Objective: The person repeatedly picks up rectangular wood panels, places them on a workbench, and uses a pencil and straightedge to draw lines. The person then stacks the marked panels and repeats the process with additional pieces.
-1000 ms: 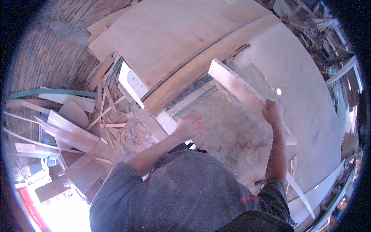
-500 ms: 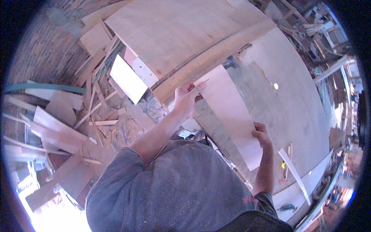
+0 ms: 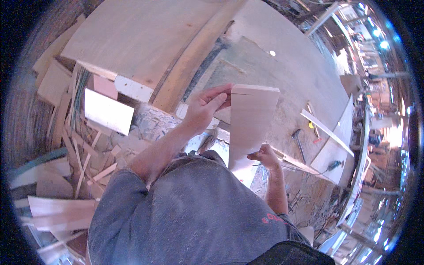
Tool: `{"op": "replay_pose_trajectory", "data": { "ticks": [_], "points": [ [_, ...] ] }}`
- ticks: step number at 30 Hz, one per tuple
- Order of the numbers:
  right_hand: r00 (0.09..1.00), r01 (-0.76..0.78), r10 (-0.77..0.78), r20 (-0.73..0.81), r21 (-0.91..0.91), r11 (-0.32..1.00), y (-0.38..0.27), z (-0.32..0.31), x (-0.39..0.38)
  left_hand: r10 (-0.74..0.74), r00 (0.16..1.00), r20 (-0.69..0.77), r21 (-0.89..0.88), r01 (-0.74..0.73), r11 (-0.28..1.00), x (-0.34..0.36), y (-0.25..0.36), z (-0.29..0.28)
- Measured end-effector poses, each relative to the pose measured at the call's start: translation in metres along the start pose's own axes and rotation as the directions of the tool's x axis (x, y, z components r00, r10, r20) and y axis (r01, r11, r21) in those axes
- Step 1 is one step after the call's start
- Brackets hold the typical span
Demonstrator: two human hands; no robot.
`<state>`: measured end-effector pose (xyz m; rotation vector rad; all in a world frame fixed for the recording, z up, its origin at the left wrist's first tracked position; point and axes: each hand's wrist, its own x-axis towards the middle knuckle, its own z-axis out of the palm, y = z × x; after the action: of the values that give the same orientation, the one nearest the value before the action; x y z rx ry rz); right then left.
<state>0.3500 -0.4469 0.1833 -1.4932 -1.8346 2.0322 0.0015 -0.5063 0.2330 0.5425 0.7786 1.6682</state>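
Note:
A pale wooden board [image 3: 251,115] is held up lengthwise in front of my body, with a thin dark line across its top end. My left hand [image 3: 209,103] is closed on that top end at its left edge, thumb out. Lower down, my right hand [image 3: 266,157] grips the board's right edge. Behind it lies the big plywood worktable [image 3: 282,70], with a stained middle area and a long timber strip [image 3: 176,84]. On the table's right part are a hammer [image 3: 298,143], a long pale strip [image 3: 327,132] and a small yellow item [image 3: 312,125].
Offcut boards and sticks [image 3: 62,207] are piled at the left beside a brick wall [image 3: 31,115]. A white panel [image 3: 109,111] leans near the table's left edge. A green power tool [image 3: 335,166] lies at the right. A cluttered workshop [image 3: 384,145] stretches beyond.
My left hand has taken hold of the board's end, which has swung round to lie lengthwise toward my body. The view has turned rightward, bringing the hammer into sight.

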Motion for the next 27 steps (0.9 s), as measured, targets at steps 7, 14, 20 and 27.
{"op": "replay_pose_trajectory", "data": {
  "ticks": [7,14,20,27],
  "points": [
    [0.962,0.122,-0.132,-0.238,-0.058,0.991,0.029,0.022,-0.02,-0.074,0.997,-0.017,0.437,0.074,0.896,-0.045,-0.082,-0.025],
    [0.862,0.356,-0.283,-0.42,0.105,0.929,0.015,0.039,-0.034,-0.149,0.953,0.265,0.944,-0.225,0.243,-0.11,-0.146,-0.016],
    [0.812,0.545,-0.275,-0.514,0.503,0.671,0.016,0.07,-0.033,0.152,0.945,0.289,0.957,-0.283,-0.06,-0.143,-0.179,0.025],
    [0.898,0.431,-0.214,-0.386,0.662,0.614,0.024,0.057,-0.058,0.168,0.962,0.215,0.976,-0.215,-0.022,-0.155,-0.171,0.016]
  ]
}}
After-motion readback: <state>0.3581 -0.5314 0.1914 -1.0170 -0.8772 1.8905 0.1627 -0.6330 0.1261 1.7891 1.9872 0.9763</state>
